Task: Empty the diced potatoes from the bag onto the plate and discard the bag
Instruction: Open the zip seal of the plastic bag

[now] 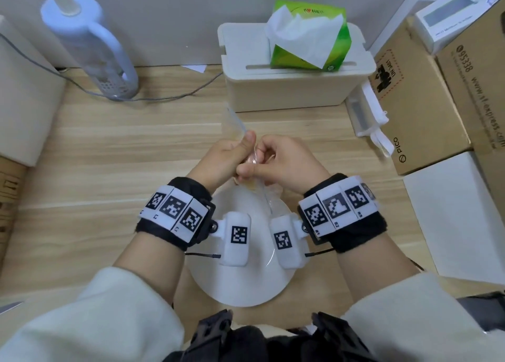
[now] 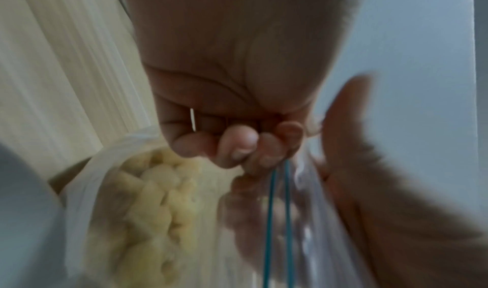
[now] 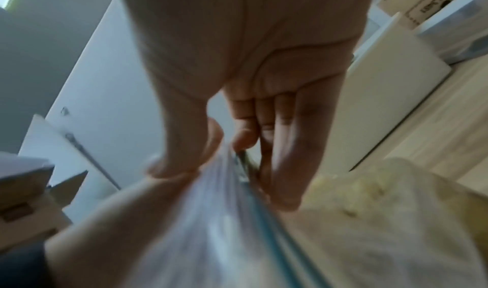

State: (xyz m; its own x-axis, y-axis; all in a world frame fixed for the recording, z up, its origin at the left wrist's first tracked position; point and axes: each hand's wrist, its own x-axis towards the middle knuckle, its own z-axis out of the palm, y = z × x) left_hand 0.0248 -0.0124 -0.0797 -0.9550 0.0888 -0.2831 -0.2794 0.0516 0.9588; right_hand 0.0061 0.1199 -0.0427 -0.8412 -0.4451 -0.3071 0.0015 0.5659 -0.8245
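The left hand (image 1: 222, 156) is pinching one lip of the clear zip bag (image 2: 303, 198), fingers curled tight over the blue seal strip (image 2: 272, 209), grip narrow and holding plastic. Hanging just above the white plate (image 1: 246, 288), the bag is sitting between both hands, its top edge sticking up beyond the plate toward the cream box (image 1: 287, 88). The diced potatoes (image 2: 156, 188) are bunching in the bag's lower part, pale yellow lumps pressing against the film; from the head view nothing is showing on the bare part of the plate, though the wrists are hiding some of it. The right hand (image 1: 281, 160) is gripping the opposite lip, thumb and fingers pinching the plastic right by the seal, also a narrow grip holding the bag.

So it's looking like the opening stage: both hands seem to be pulling the zip apart, and I can't tell how far the seal is parted, the wrist views being blurred. Nothing seems poured yet. Left to do, as I judge it: finish opening, tip the potatoes onto the plate, then bin the bag. No bin is showing anywhere around the plate.
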